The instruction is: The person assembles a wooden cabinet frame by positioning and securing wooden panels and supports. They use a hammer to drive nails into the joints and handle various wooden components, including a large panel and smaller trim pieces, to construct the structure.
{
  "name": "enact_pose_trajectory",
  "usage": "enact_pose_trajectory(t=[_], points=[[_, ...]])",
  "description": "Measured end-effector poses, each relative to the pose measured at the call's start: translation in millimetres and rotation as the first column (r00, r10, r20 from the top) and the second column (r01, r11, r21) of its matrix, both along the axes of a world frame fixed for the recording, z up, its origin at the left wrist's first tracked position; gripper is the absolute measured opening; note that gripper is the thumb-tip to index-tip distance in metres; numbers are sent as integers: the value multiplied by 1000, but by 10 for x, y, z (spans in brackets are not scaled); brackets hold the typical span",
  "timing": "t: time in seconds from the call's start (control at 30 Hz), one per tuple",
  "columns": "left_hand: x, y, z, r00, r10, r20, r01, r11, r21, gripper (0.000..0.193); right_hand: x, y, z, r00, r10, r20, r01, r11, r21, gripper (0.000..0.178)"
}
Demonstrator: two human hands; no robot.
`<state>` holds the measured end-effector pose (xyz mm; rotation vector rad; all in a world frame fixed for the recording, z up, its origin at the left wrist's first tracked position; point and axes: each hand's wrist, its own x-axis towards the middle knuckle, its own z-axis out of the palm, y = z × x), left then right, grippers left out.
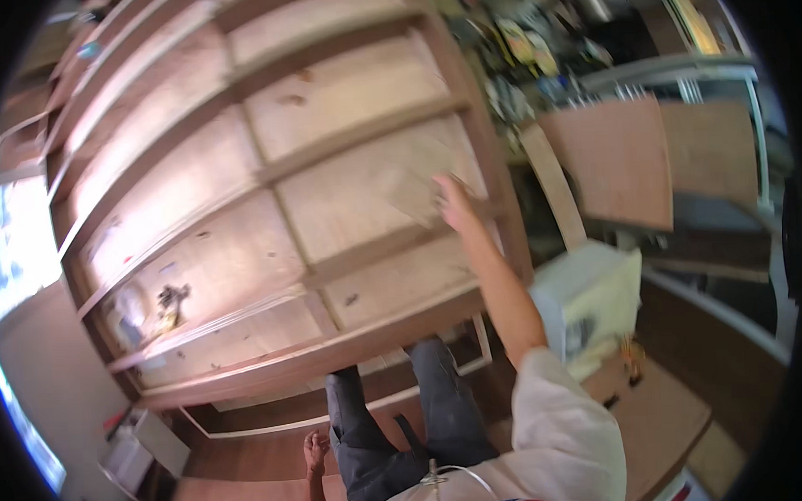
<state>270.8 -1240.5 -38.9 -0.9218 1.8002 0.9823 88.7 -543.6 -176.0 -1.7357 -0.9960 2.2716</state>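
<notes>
A large wooden shelf unit (283, 171), with reddish-brown dividers and pale back panels, lies in front of me. My right hand (454, 203) reaches over one of its right-hand compartments. The fingers are closed on a thin pale flat piece (412, 190), smeared by motion; its exact kind does not show. It lies close over the panel, near a divider. Low beside my left leg hangs my left hand (315, 450), fingers loosely bent and apart, with nothing visible in it.
A small dark-and-yellow object (171, 304) sits in a left compartment. To the right stand a whitish box (586, 299), a leaning wooden board (610, 164) and a metal frame (759, 132). Mixed clutter (535, 47) fills the far right. A white cabinet (152, 449) is at lower left.
</notes>
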Motion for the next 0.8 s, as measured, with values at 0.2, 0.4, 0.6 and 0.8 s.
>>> enact_pose_trajectory(t=[0.2,0.4,0.6,0.8], points=[[370,-157,-615,1000,0,2,-1,979,204,31,522,-86,798,879,476,-13,-473,876,89,47],[155,-210,15,969,-162,-188,128,975,-183,43,584,-1644,971,854,519,19,-518,854,-42,33],[-157,-297,356,893,160,-421,-174,985,6,36,566,-3112,1447,663,726,-183,-748,652,-123,15],[-581,-1114,171,844,250,-475,-210,968,137,35,503,-4714,1586,549,824,-137,-808,482,-340,16]])
